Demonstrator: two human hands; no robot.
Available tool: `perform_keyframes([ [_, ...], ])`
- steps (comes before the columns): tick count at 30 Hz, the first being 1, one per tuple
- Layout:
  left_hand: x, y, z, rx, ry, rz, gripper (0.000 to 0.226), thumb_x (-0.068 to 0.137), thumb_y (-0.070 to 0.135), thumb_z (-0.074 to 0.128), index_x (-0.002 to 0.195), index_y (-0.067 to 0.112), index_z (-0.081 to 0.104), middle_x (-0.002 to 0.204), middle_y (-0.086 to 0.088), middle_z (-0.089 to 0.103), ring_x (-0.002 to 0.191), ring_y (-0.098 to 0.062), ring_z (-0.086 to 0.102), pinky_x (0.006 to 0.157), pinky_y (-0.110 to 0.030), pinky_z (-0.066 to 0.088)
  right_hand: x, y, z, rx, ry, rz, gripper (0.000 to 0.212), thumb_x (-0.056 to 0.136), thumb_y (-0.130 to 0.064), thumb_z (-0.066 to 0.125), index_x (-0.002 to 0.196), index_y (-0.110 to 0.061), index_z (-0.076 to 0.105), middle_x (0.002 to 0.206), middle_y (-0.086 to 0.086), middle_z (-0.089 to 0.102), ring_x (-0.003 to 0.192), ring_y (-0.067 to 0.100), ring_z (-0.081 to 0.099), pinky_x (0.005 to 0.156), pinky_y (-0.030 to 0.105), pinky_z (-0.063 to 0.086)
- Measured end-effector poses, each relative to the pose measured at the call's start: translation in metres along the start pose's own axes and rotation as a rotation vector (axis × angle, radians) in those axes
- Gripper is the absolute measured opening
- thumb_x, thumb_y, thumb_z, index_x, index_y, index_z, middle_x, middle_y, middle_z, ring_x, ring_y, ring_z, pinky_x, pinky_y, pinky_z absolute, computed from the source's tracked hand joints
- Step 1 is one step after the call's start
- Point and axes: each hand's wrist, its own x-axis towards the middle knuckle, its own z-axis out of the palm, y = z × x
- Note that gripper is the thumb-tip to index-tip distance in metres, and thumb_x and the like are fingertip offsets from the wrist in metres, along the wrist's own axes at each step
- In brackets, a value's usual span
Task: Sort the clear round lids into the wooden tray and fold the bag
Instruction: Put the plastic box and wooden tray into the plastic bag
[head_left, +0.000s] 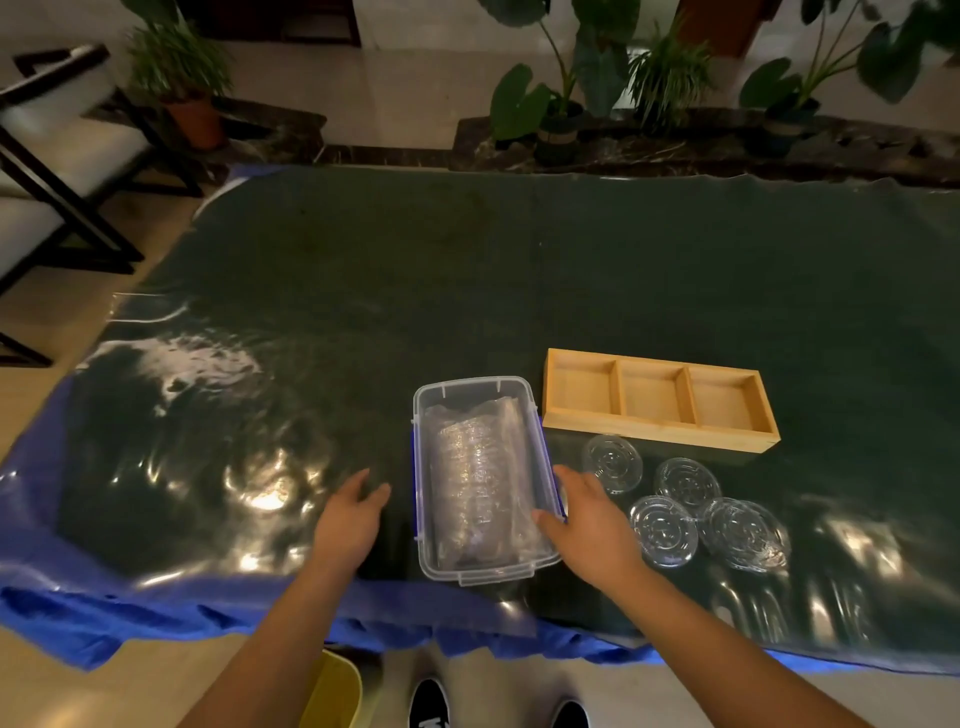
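Seen from above: left hand (353, 512) spread beside clear bin (483, 480) holding bagged lids (478, 493); right hand (584, 514) open, thumb over rim. Loose lids (685, 512) near empty wooden tray (660, 402).

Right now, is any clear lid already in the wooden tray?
No, all three compartments of the wooden tray are bare; the clear lids lie on the table beside it.

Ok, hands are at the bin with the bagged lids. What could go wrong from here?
The right hand is on the rim of the clear bin, close to four loose lids on the glossy table cover; a sweep could scatter them. The bag is slippery and the lids may spill when lifted. The wooden tray compartments look snug.
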Motion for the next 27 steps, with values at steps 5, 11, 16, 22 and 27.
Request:
perform_keyframes([
  [5,-0.049,0.034,0.04,-0.217,-0.159,0.103,0.062,0.102,0.028,0.055,0.16,0.023,0.034,0.15,-0.007,0.057,0.132,-0.028,0.058,0.114,-0.046,0.044,0.003,-0.027,-0.01,-0.215,0.067,-0.136,0.017,0.097,-0.024,0.048,0.104,-0.015,0.061,0.095,0.005,0.064,0.087,0.024,0.065,0.06,0.032,0.049],
  [11,-0.06,0.028,0.048,-0.198,-0.113,0.166,0.065,0.101,0.011,0.046,0.16,0.035,0.033,0.147,0.003,0.058,0.121,-0.017,0.059,0.104,-0.035,0.045,0.025,-0.064,-0.001,-0.179,-0.373,0.198,0.024,0.094,-0.004,0.051,0.117,0.001,0.052,0.11,0.019,0.07,0.09,0.031,0.072,0.059,0.027,0.048],
  [16,-0.058,0.024,0.045,-0.442,-0.139,0.08,0.059,0.103,0.004,0.048,0.152,0.037,0.047,0.14,0.0,0.066,0.121,-0.022,0.066,0.105,-0.049,0.054,0.031,-0.071,0.013,0.221,-0.355,0.392,0.017,0.091,0.0,0.051,0.075,-0.005,0.053,0.061,0.014,0.066,0.05,0.028,0.067,0.058,0.038,0.058],
  [22,-0.059,0.025,0.053,-0.694,-0.173,-0.037,0.047,0.108,0.008,0.045,0.149,0.029,0.053,0.134,-0.008,0.07,0.116,-0.029,0.07,0.1,-0.054,0.057,0.023,-0.057,-0.008,0.413,-0.232,0.374,0.019,0.075,-0.021,0.083,0.08,-0.015,0.065,0.07,-0.001,0.067,0.056,0.009,0.066,0.046,0.024,0.048],
  [27,-0.057,0.025,0.055,-0.729,-0.153,-0.071,0.047,0.108,0.006,0.043,0.149,0.025,0.054,0.136,-0.009,0.068,0.119,-0.03,0.068,0.105,-0.058,0.053,0.02,-0.053,-0.018,0.455,-0.225,0.266,0.034,0.071,-0.026,0.085,0.101,-0.021,0.069,0.098,-0.004,0.071,0.088,0.013,0.069,0.079,0.035,0.057],
])
